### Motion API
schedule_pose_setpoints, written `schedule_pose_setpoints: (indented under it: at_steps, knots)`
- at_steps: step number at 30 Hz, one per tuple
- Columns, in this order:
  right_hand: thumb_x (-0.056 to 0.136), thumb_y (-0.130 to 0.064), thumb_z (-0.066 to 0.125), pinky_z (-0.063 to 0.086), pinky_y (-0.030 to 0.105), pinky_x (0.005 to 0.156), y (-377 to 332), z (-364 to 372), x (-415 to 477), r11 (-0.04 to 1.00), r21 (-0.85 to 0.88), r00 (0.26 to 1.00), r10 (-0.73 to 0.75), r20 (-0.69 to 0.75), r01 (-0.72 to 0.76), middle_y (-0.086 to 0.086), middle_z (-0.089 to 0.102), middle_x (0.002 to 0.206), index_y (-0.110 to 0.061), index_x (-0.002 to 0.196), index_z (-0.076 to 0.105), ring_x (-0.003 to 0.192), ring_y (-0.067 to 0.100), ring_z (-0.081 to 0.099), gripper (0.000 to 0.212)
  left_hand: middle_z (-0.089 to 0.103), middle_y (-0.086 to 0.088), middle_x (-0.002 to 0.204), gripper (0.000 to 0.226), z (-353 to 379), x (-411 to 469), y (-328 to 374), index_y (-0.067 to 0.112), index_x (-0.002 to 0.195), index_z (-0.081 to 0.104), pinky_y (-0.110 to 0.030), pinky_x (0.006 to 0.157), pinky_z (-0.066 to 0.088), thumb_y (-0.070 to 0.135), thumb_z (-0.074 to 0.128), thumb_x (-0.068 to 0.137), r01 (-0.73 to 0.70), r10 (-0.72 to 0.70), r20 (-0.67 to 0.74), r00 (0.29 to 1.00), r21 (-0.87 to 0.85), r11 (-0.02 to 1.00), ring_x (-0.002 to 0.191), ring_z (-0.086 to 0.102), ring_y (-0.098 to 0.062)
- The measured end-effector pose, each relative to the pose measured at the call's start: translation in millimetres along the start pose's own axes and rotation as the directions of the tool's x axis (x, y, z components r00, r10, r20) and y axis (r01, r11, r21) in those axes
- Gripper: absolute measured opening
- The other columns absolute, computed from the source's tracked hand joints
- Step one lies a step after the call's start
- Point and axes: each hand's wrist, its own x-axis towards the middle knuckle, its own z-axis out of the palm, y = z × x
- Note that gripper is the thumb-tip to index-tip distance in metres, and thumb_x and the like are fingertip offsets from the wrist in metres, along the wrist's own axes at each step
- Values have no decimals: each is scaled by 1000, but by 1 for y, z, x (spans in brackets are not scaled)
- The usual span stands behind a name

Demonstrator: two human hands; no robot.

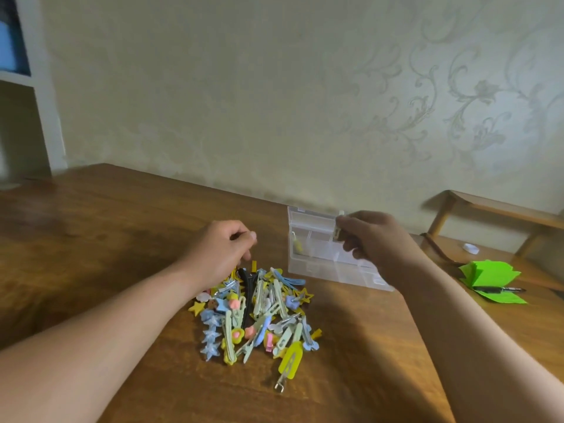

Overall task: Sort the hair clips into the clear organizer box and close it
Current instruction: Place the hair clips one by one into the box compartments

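A brown wooden counter (91,239) fills the lower half of the frame. Its far edge meets a pale wall (274,87) papered with a faint floral scroll. A white shelf unit (39,87) stands in the upper left corner.

The pile of hair clips (256,312), yellow, blue, green and pink, lies at centre frame. Just right of it and higher in the frame stands the clear organizer box (323,264), close to the counter's far edge, with its lid (308,219) up at the back. One yellowish clip (296,244) sits in its left compartment.

The left hand (219,251) hangs over the upper end of the pile with its fingers curled down. I cannot tell whether it grips anything. The right hand (372,239) is above the box and pinches a pale clip (338,228) between thumb and fingers.

Bare wood spreads left of the pile and along the bottom of the frame. At right lie a green paper pad (488,276) with a pen (500,290) across it, a small white cap (470,248) and a wooden rack (488,209) against the wall.
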Motion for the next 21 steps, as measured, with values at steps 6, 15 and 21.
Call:
schedule_pose_setpoints:
  at_steps: [6,15,21]
  knots:
    - [93,-15,67,43,18,44,-16,33,73,838,-546,1000,-17,11,20,6,76,74,-9,86,77,53,11,62,14,76,4,83,26,-1,1,-2,22,92,75,-41,86,56,34,58,106,9,-9,0,1000,-14,1000,84,71,-19]
    - [87,-14,68,38,25,51,-9,65,91,500,-866,976,175,128,24,16,80,89,-2,91,83,64,23,57,19,75,9,82,29,-1,3,-2,26,89,75,-34,80,52,40,55,105,7,-7,5,1000,39,999,84,69,-12]
    - [89,-26,75,46,26,59,0,65,89,661,-751,991,110,81,-12,13,78,75,-4,89,83,59,22,61,24,75,9,81,28,-1,2,-2,25,89,74,-35,81,55,38,56,105,-4,4,7,1000,28,1000,81,70,-13]
